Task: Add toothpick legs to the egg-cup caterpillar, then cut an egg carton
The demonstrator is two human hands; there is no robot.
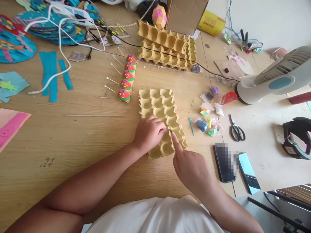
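A yellowish pulp egg tray (157,103) lies flat on the table below me, with rows of cups facing up. My left hand (149,133) rests on its left part, fingers curled and the thumb side pinched at a ridge between cups. From the right comes my right hand (190,161), index finger stretched out with its tip on the tray near the left fingertips; the other fingers are folded under. A tiny dark spot shows between both hands; I cannot make out what it is. Beyond the tray stands a row of caterpillar figures (127,76), painted red and green with smiling faces.
More egg trays (164,48) are stacked at the back. On the right lie bagged coloured clay (201,124), scissors (237,131), two phones (224,163) and a white fan (272,79). A thin stick (94,115) and blue strips (50,76) lie left, near a white cable (59,35).
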